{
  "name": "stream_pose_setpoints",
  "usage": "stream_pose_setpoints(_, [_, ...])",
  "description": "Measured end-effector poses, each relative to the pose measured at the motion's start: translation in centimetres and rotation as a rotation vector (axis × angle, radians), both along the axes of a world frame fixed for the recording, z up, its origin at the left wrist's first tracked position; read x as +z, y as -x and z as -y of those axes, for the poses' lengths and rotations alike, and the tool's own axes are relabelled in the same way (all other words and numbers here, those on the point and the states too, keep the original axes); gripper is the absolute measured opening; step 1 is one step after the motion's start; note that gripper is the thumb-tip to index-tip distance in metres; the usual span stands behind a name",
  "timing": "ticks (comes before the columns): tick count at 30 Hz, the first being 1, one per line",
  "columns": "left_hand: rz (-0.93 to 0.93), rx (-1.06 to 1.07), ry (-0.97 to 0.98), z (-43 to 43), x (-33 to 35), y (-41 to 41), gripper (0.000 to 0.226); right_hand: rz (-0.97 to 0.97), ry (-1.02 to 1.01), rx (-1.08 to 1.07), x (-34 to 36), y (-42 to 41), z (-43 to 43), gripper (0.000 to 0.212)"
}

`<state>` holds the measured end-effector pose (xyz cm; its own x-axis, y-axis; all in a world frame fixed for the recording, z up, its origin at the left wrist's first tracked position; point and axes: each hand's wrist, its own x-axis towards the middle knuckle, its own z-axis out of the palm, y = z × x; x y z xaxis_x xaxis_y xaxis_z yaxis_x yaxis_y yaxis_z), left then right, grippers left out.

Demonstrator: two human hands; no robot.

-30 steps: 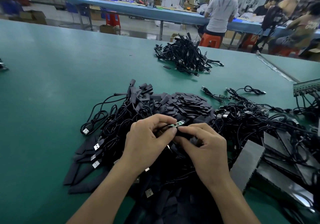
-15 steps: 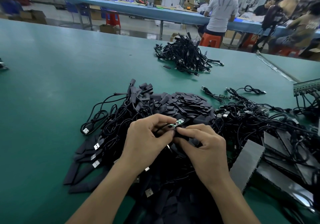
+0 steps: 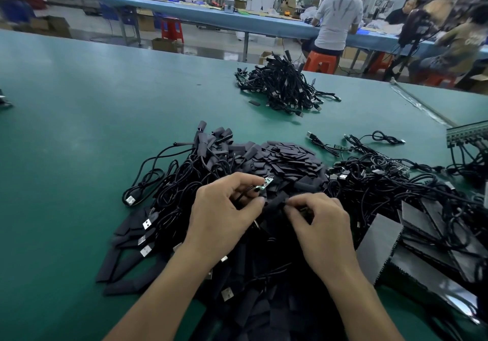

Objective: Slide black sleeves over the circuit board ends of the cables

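Both grips are pinching: your left hand [image 3: 227,208] holds the cable [image 3: 242,194] just behind its green circuit board [image 3: 265,184], above the near pile [image 3: 290,161] on the table [image 3: 79,129], your right hand [image 3: 320,226] a black sleeve [image 3: 274,204] just beside it, so square the sleeve's mouth to the board before sliding.

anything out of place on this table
One black sleeve lies alone on the green table, just left of the far cable pile, apart from the main sleeve heap.

right hand [image 3: 320,224] drawn off circuit board [image 3: 266,184], now pinching black sleeve [image 3: 276,203]
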<state>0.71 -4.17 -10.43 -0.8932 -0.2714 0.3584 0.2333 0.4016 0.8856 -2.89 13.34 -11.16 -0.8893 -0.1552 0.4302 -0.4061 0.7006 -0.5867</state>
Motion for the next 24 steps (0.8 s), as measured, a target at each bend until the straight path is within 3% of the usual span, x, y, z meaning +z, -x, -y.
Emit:
stream_pose_setpoints(5, [0.011,-0.051,-0.006,-0.1,0.2,-0.2,0.022,0.052,0.439,0.210,0.9,-0.4,0.3,0.024])
stream_pose_setpoints(10, [0.004,-0.093,-0.024,0.0,0.4,-0.3,0.024,0.072,0.542,0.329,1.0,-0.9,1.0,0.026])
stream_pose_setpoints(16, [0.012,-0.071,-0.043,-0.1,0.1,-0.2,0.020,-0.010,0.412,0.284,0.9,-1.1,1.1,0.038])
stream_pose_setpoints(24, [0.028,-0.051,-0.056,-0.1,0.0,0.0,0.020,-0.318,0.085,0.162,0.2,-0.8,1.4,0.030])
